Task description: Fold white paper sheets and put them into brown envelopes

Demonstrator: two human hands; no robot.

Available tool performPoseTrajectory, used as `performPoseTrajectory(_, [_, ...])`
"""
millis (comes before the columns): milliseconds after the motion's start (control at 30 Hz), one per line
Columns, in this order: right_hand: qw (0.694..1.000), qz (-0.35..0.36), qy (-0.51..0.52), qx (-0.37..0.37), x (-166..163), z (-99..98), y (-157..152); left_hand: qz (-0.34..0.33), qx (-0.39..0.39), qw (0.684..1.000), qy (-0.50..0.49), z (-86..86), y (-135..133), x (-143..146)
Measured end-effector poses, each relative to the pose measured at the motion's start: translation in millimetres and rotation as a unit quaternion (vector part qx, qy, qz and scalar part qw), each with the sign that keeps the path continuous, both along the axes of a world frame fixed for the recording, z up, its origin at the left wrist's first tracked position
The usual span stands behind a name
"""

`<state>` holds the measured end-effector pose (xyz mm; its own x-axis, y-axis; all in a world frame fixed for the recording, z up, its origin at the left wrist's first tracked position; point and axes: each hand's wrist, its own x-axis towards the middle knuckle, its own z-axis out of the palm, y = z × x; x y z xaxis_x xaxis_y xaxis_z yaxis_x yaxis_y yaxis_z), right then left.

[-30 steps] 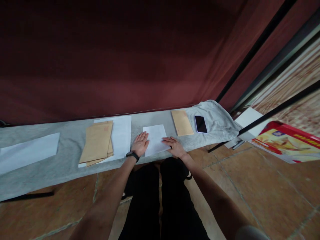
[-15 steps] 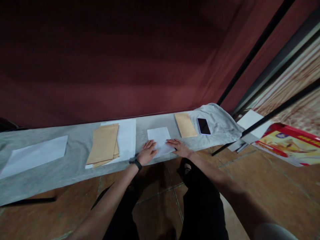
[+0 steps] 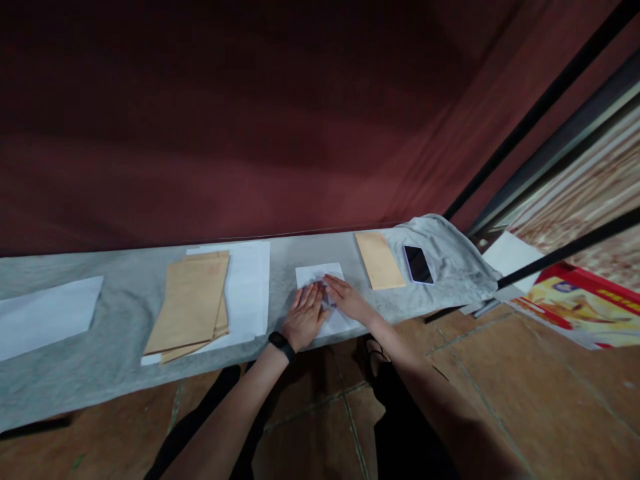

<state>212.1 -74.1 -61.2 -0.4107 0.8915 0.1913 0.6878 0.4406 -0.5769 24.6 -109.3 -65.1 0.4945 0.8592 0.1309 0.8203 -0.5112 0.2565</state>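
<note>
A folded sheet of white paper (image 3: 320, 272) lies on the grey cloth in front of me, partly covered by both hands. My left hand (image 3: 306, 317) rests flat on its left part, fingers stretched out, with a dark band on the wrist. Close beside it, my right hand (image 3: 347, 299) lies over the paper's middle and right side with fingers extended. The fingertips of the two hands nearly meet. Neither hand grips anything. To the right of the paper sits a single brown envelope (image 3: 381, 261).
A phone (image 3: 419, 265) lies right of the envelope. Left of my hands, several brown envelopes (image 3: 193, 300) overlap a stack of white paper (image 3: 247, 287). Another white sheet (image 3: 50, 313) is at far left. A red and yellow box (image 3: 580, 303) stands beyond the black frame bar (image 3: 575, 252).
My hands have come closer together on the paper and slid farther over it. The view has shifted slightly; the envelopes and phone keep their places on the cloth.
</note>
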Motion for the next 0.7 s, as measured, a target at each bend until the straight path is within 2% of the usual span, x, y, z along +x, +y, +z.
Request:
performPoseTrajectory(133, [0.995,0.001,-0.094,0.034,-32.8,-11.7,10.9,0.061,-0.006,0.998,0.012,-13.5,18.0,1.1])
performPoseTrajectory(233, [0.989,-0.028,-0.136,0.053,-29.8,-18.6,18.6,0.084,0.007,0.996,0.006,-20.0,24.2,1.1])
performPoseTrajectory(367, [0.983,-0.091,-0.142,0.067,-14.4,-25.6,30.5,0.123,0.016,0.992,-0.009,-23.5,29.5,-0.6])
performPoseTrajectory(533, [0.979,-0.146,-0.110,0.085,-2.4,-28.3,31.8,0.162,0.004,0.984,-0.069,-20.8,42.6,-4.8])
performPoseTrajectory(700, [0.980,-0.146,-0.117,0.066,-0.4,-19.3,17.7,0.244,-0.028,0.957,-0.155,-8.4,64.8,-13.0])
